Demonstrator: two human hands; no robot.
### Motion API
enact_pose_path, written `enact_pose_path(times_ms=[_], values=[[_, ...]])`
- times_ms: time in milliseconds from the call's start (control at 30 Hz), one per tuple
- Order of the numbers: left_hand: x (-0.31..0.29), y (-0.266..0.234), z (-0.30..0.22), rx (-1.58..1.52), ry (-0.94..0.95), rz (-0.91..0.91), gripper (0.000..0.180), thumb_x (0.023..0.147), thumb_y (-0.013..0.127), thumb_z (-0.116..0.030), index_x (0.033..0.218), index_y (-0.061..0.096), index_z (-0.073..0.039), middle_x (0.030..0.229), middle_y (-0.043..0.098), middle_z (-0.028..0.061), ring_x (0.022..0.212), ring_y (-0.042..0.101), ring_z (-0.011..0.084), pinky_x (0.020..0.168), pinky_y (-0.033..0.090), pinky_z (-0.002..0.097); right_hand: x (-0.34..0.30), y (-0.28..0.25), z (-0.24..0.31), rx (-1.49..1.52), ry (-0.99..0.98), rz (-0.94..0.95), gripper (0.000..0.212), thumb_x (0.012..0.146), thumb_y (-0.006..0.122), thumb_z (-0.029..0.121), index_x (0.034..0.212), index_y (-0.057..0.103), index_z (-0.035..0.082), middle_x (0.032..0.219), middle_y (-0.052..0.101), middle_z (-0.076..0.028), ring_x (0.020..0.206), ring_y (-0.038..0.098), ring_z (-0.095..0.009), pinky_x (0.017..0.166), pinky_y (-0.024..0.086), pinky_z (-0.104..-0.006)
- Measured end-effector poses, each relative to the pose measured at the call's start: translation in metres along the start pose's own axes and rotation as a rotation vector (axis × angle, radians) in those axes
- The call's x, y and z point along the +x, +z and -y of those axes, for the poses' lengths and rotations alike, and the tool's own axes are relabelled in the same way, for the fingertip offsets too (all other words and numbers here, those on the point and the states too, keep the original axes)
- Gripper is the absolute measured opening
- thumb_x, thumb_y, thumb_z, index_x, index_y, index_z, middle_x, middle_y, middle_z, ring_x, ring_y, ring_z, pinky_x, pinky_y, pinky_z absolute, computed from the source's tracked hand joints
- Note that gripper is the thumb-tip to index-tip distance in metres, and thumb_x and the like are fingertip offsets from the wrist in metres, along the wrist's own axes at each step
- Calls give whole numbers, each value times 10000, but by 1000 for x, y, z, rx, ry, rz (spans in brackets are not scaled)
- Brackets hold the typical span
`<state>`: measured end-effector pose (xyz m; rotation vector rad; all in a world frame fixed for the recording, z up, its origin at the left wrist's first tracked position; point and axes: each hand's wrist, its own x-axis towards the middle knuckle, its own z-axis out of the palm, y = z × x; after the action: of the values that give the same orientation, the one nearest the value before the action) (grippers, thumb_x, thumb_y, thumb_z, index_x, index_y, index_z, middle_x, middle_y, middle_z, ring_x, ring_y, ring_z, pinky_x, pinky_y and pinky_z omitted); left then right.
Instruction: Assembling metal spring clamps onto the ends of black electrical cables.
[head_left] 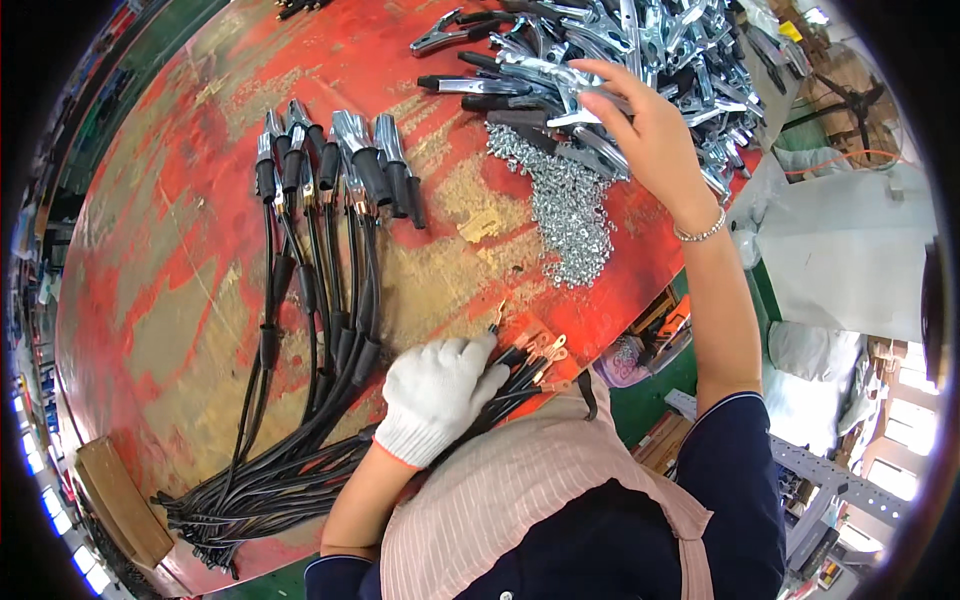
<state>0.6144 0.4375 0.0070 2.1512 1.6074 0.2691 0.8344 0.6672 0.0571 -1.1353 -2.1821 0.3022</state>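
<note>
The far end of the pile of metal clamps (640, 60) runs off the top edge at about 1 o'clock, so how far it reaches is hidden. The clamps overlap so thickly that single ones are hard to pick out. The fingertips of the right hand (635, 125) are partly hidden among them.

The right hand lies at 1 o'clock on the near edge of the pile, fingers curled down onto one clamp with black handles; the grip looks half closed on it, but whether it truly holds it or only touches it, I cannot tell. Just below this hand, toward 6 o'clock of it, lies a heap of small silver screws (570, 215).

The left hand (440, 395), in a white glove, sits near 6 o'clock at the counter's near edge. Its grip is closed around a bundle of black cables (330, 440) with copper lugs (545, 350) sticking out toward 2 o'clock of the fist. The cable bundle trails off toward 8 o'clock.

At 11 o'clock, finished clamps on cables (335, 160) lie in a row on the red counter (180, 290).

The right arm stretches out, wrist bent down, a bracelet (700, 232) on it. The left forearm is short and bent inward.
</note>
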Motion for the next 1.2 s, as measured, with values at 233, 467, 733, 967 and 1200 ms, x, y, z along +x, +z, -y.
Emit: enact_pose_path(times_ms=[233, 467, 733, 967, 1200], values=[[-4, -26, 17, -347, -224, -255, 178, 936, 562, -151, 1068, 630, -53, 872, 675, 126, 714, 660, 209, 684, 538, 318, -52, -1, -12, 1249, 538, 6, 406, 958, 618, 188, 1330, 504, 70, 802, 499, 43, 691, 456, -46, 628, 395, -202], [19, -66, 42, -1034, -475, -9, 323, 963, 524, -193, 1209, 526, 17, 878, 658, 61, 646, 576, 74, 548, 472, 226, -103, 21, -14, 1464, 596, -31, 373, 957, 590, 131, 1292, 463, 27, 991, 561, -33, 738, 473, -82, 642, 414, -216], [42, -16, 52, -1168, -500, 14, 283, 963, 580, -281, 1064, 611, -18, 758, 592, 4, 605, 522, 61, 539, 432, 216, -152, 46, 19, 1738, 736, -295, 375, 1037, 396, 326, 1233, 509, 27, 1210, 600, -190, 1101, 603, -315, 981, 475, -483], [29, -25, 29, -1040, -472, 236, 244, 942, 614, -231, 1041, 626, -8, 769, 640, 35, 669, 578, 80, 608, 472, 244, -159, 63, 48, 1346, 598, -96, 464, 1008, 486, 334, 1280, 391, -30, 1252, 539, -247, 1140, 586, -398, 984, 484, -546], [27, -24, 23, -876, -440, 132, 257, 910, 648, -260, 949, 670, -7, 696, 619, 33, 646, 549, 65, 605, 466, 257, -139, 41, 81, 1393, 604, 63, 459, 926, 655, 315, 1191, 440, 8, 1184, 591, -167, 1092, 609, -244, 926, 517, -403]])
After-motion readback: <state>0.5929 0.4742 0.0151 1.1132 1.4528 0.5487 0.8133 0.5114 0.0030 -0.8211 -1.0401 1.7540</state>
